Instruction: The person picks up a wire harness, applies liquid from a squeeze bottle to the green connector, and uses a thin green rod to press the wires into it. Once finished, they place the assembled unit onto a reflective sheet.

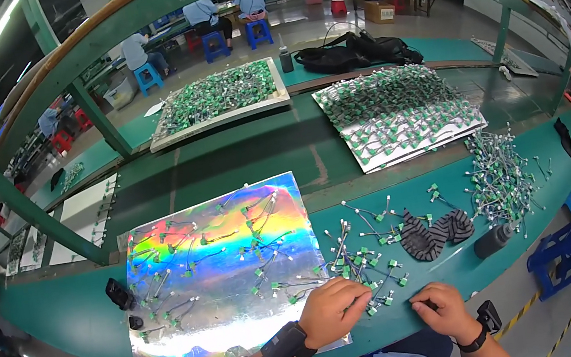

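My left hand (pixel 334 311) is closed, its fingers curled together over the right edge of a shiny rainbow-silver sheet (pixel 227 330). Whatever its fingers hold, if anything, is hidden. Beside it lies a loose cluster of green connectors with short wires and white plugs (pixel 359 264). My right hand (pixel 441 309) rests near the table's front edge, thumb and fingers pinched together; I cannot make out anything between them. More wired connectors (pixel 185 250) lie scattered in rows on the sheet. A dark striped cloth (pixel 432 234) sits beyond my right hand.
A large heap of connectors (pixel 501 174) and a dark bottle (pixel 491 241) are on the right. Two boards, one left (pixel 217 123) and one right (pixel 419 151), carry many connectors. A black bag (pixel 355 51) lies behind. Blue stools (pixel 561 256) stand beside the green table (pixel 58 297).
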Tool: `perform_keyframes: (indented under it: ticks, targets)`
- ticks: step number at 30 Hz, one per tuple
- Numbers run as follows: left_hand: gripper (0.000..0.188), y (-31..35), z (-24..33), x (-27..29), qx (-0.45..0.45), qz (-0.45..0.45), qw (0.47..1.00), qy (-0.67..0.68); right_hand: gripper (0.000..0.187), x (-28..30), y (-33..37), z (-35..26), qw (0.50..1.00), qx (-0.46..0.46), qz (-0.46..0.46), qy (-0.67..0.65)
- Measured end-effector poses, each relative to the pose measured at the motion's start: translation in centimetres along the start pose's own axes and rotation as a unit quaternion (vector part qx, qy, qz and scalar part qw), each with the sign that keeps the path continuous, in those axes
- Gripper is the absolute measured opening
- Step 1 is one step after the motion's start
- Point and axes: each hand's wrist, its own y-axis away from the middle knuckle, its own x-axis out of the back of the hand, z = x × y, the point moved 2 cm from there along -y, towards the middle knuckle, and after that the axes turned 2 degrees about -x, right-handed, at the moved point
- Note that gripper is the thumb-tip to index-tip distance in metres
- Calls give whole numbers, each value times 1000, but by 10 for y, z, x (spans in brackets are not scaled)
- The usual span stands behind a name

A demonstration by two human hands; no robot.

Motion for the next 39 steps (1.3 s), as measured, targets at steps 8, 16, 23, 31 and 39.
perform_keyframes:
  ticks: [8,16,23,31,39]
  targets:
    - [10,-2,-1,0,14,-7,1000,10,8,1,-5,-2,1000,-7,13,18]
    - [9,5,0,-4,25,-5,1000,7,7,0,1,-6,1000,-4,20,13]
    - [9,7,-11,-7,57,-10,998,-9,4,0,3,1,999,-8,15,39]
    - [7,0,-13,13,160,79,983,48,6,2,-10,0,999,-5,7,36]
    - [6,2,-13,1,104,37,993,30,15,2,-13,-10,996,-61,42,47]
